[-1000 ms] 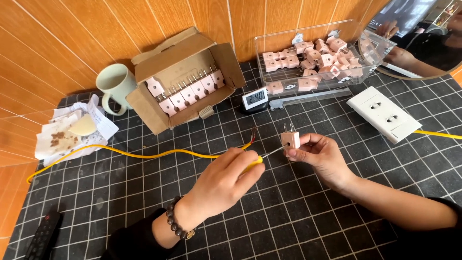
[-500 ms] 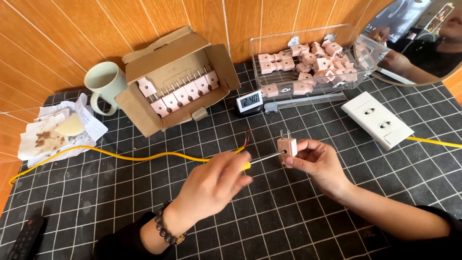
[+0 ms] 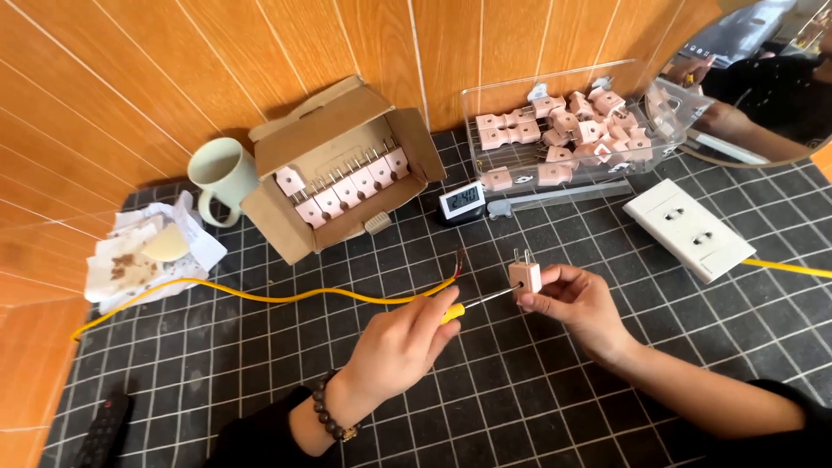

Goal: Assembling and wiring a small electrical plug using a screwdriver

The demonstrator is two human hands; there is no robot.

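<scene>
Centre of frame, above black-tiled table (image 3: pixel 260 364): right hand (image 3: pixel 579 303) pinches pink two-pin plug (image 3: pixel 525 276), pins up. Left hand (image 3: pixel 400 347) grasps yellow-handled screwdriver (image 3: pixel 472 305), shaft tip touching plug's side. Yellow cable (image 3: pixel 286 296) runs left, bare end near plug. Upper centre: open cardboard box (image 3: pixel 342 169) of pink plugs; upper right: clear tray (image 3: pixel 563 130), white socket plate (image 3: pixel 689 229).
</scene>
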